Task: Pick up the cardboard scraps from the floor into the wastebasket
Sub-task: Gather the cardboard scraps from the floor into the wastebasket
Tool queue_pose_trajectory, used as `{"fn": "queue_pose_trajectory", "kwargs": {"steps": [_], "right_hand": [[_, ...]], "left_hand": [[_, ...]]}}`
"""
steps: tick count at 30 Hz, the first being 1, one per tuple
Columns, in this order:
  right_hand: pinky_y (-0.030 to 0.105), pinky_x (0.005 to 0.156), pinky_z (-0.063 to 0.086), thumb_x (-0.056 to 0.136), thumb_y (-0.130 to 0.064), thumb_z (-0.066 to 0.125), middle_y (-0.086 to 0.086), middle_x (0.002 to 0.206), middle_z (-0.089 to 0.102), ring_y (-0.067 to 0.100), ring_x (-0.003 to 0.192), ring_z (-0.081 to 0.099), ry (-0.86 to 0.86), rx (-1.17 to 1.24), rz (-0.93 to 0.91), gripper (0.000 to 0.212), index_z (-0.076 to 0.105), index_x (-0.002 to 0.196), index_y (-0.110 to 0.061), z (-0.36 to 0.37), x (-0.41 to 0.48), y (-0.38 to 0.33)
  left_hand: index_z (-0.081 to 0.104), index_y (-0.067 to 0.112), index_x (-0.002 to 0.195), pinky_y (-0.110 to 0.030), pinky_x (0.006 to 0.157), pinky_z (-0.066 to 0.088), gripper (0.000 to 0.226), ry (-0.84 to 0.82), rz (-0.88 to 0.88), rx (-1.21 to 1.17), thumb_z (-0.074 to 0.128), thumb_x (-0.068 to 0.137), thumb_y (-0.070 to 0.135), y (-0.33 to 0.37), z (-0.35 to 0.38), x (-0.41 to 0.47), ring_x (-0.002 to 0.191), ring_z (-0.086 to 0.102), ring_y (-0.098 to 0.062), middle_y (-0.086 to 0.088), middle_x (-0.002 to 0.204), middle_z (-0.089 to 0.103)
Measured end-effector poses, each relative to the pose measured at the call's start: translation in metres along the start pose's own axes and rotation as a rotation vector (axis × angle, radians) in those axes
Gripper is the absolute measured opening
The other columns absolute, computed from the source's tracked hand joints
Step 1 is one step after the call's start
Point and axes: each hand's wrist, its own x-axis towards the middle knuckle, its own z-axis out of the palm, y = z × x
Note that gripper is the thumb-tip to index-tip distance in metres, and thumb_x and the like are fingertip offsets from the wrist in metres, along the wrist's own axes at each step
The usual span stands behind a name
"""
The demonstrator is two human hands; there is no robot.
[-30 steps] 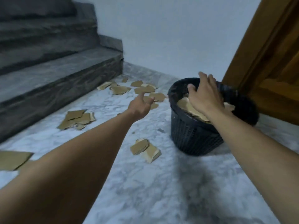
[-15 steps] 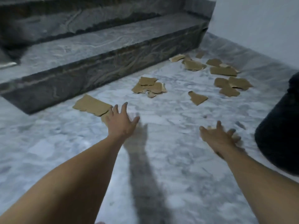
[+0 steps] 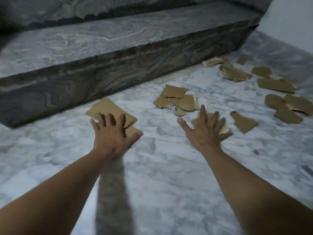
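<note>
A home stairwell landing; dark stone step (image 3: 118, 43) above white marble floor (image 3: 160, 175).

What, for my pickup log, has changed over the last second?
The right hand left the wastebasket; both hands dropped to the floor. The left hand spreads over a large cardboard piece, the right hand over a small scrap, neither gripping. The other scraps stayed put.

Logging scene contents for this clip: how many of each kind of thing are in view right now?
Hands: 2, left hand and right hand
Cardboard scraps: about 19, overlaps blur it
Stair steps: 2, upper only partly seen
Total: about 23
</note>
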Motion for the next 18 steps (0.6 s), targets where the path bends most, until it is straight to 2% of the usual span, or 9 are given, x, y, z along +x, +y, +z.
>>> {"fn": "queue_pose_trajectory", "kwargs": {"steps": [2, 3, 6, 9, 11, 14, 16, 18], "right_hand": [[0.078, 0.107, -0.008, 0.053, -0.109, 0.02, 0.01, 0.167, -0.019, 0.042, 0.15, -0.021, 0.011, 0.011, -0.01, 0.117, -0.017, 0.15, -0.055, -0.005, 0.024, -0.016], [0.079, 0.106, -0.008, 0.051, -0.11, 0.021, 0.01, 0.167, -0.019, 0.043, 0.15, -0.02, 0.01, 0.022, -0.007, 0.118, -0.016, 0.149, -0.057, -0.007, 0.035, -0.024], [0.08, 0.104, -0.009, 0.05, -0.109, 0.024, 0.01, 0.166, -0.021, 0.045, 0.149, -0.021, 0.008, 0.035, 0.019, 0.118, -0.013, 0.15, -0.058, -0.007, 0.065, -0.053], [0.081, 0.101, -0.011, 0.043, -0.111, 0.023, 0.01, 0.166, -0.024, 0.048, 0.148, -0.023, -0.039, -0.007, 0.006, 0.123, -0.011, 0.149, -0.06, 0.003, 0.087, -0.088], [0.083, 0.098, -0.012, 0.038, -0.112, 0.027, 0.011, 0.165, -0.025, 0.051, 0.146, -0.024, -0.079, -0.05, -0.016, 0.129, -0.01, 0.15, -0.06, 0.012, 0.096, -0.113], [0.085, 0.096, -0.011, 0.043, -0.108, 0.038, 0.014, 0.165, -0.024, 0.054, 0.144, -0.026, -0.116, -0.104, -0.068, 0.129, -0.002, 0.154, -0.054, 0.024, 0.104, -0.145], [0.086, 0.097, -0.01, 0.047, -0.105, 0.045, 0.015, 0.166, -0.02, 0.054, 0.144, -0.025, -0.106, -0.095, -0.102, 0.13, 0.003, 0.156, -0.047, 0.031, 0.108, -0.158], [0.086, 0.098, -0.009, 0.046, -0.105, 0.045, 0.014, 0.166, -0.018, 0.054, 0.145, -0.023, -0.106, -0.109, -0.155, 0.132, 0.001, 0.156, -0.047, 0.037, 0.112, -0.169]], "left_hand": [[0.041, 0.028, 0.128, -0.062, 0.108, 0.027, 0.09, 0.071, 0.079, -0.042, 0.028, 0.071, 0.097, 0.01, 0.003, 0.016, 0.129, 0.033, -0.046, -0.016, 0.124, 0.042], [0.042, 0.027, 0.126, -0.057, 0.104, 0.033, 0.087, 0.096, 0.095, -0.058, 0.03, 0.072, 0.095, 0.015, 0.004, 0.023, 0.123, 0.037, -0.042, -0.014, 0.121, 0.044], [0.035, 0.026, 0.142, -0.048, 0.104, 0.036, 0.085, 0.133, 0.128, -0.114, 0.04, 0.08, 0.084, 0.028, 0.007, 0.034, 0.123, 0.041, -0.035, -0.013, 0.132, 0.045], [0.048, 0.025, 0.14, -0.047, 0.104, 0.031, 0.075, 0.197, 0.136, -0.079, 0.041, 0.084, 0.074, 0.029, 0.005, 0.034, 0.13, 0.04, -0.031, -0.006, 0.143, 0.049], [0.051, 0.028, 0.138, -0.054, 0.107, 0.026, 0.069, 0.174, 0.101, -0.072, 0.041, 0.083, 0.069, 0.028, 0.004, 0.034, 0.138, 0.033, -0.035, -0.004, 0.145, 0.047], [0.029, 0.034, 0.154, -0.064, 0.118, 0.009, 0.074, 0.05, 0.067, -0.071, 0.034, 0.089, 0.067, 0.028, 0.006, 0.037, 0.15, 0.012, -0.042, -0.005, 0.162, 0.025], [0.022, 0.033, 0.157, -0.062, 0.12, 0.006, 0.076, 0.045, 0.065, -0.083, 0.031, 0.09, 0.068, 0.026, 0.006, 0.037, 0.152, 0.007, -0.041, -0.005, 0.166, 0.018], [0.021, 0.03, 0.158, -0.058, 0.122, 0.004, 0.079, 0.047, 0.038, -0.117, 0.03, 0.09, 0.069, 0.025, 0.007, 0.037, 0.153, 0.003, -0.039, -0.005, 0.167, 0.015]]}}
